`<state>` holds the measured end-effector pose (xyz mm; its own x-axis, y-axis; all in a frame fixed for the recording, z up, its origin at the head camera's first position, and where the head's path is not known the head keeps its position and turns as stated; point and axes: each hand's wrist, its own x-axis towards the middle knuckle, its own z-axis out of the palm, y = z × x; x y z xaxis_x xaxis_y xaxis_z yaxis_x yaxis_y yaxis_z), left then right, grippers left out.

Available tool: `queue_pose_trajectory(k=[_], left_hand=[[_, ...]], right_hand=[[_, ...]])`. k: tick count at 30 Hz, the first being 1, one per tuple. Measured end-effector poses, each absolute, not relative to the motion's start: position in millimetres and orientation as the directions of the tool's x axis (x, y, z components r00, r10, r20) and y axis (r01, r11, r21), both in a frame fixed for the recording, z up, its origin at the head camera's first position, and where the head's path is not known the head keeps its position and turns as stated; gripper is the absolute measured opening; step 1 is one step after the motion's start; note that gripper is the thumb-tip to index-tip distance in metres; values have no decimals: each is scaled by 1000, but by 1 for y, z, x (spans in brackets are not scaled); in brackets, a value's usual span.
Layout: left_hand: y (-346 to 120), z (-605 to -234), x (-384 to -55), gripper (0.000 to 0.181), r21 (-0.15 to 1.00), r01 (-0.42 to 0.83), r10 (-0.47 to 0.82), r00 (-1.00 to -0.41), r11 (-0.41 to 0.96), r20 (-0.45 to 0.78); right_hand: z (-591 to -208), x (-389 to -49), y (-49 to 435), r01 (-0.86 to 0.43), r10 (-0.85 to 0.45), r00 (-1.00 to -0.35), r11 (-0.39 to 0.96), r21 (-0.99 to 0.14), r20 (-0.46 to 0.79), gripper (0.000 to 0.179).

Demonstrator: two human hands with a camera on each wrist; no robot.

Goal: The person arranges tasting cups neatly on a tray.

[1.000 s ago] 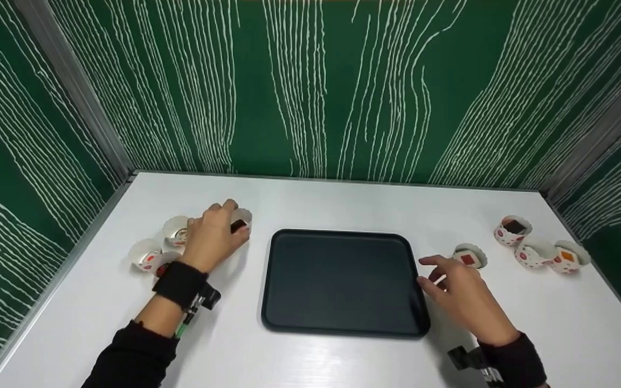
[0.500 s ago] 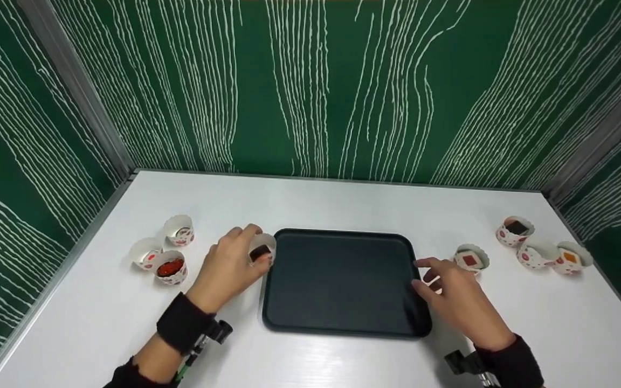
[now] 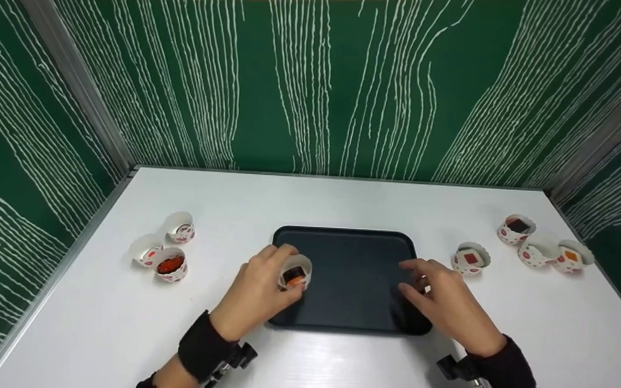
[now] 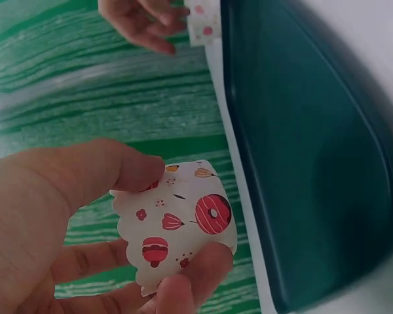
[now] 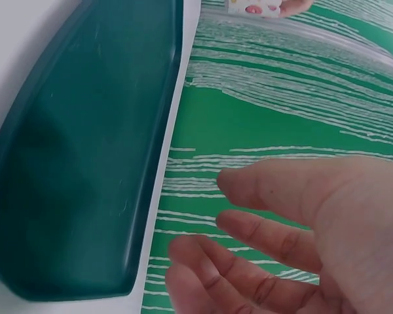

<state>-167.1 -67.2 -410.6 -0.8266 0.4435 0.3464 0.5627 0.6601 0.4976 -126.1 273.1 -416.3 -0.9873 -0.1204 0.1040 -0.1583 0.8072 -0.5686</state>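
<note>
Thumb and fingers of my left hand (image 3: pixel 256 288) grip a white paper baking cup (image 4: pixel 177 222) printed with red sweets. In it lies a small dark piece with an orange side, like sushi (image 3: pixel 294 276). The cup is over the left part of a dark rectangular tray (image 3: pixel 353 285); in the left wrist view it is raised clear of the tray. My right hand (image 3: pixel 445 299) hovers by the tray's right edge, fingers loosely bent and holding nothing. Just beyond it stands a paper cup with a red-and-white piece (image 3: pixel 471 258).
Three filled paper cups stand together at left, one with a red-topped piece (image 3: pixel 171 264). At right is another group: a cup with a dark-topped piece (image 3: pixel 516 228), a middle cup (image 3: pixel 534 254) and one with an orange-and-white piece (image 3: pixel 573 257). A green wall (image 3: pixel 375 81) closes the back.
My left hand has carried the paper cup from the left cup group rightward and nearer, over the tray. My right hand has shifted slightly left.
</note>
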Motion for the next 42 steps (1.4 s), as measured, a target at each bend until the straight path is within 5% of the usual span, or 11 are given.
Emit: queue_pose_trajectory(k=[23,42], left_hand=[[-9,-418,-148,49,562,649,639,-726,514,255],[-4,-428,-145,59,549,682,667,-693,484,273]], right_hand=[[-414,-110,234,-368,-299,-930,731,-575,215,45],[-417,-109,227,-346,-339,-929,663,-663,146,41]])
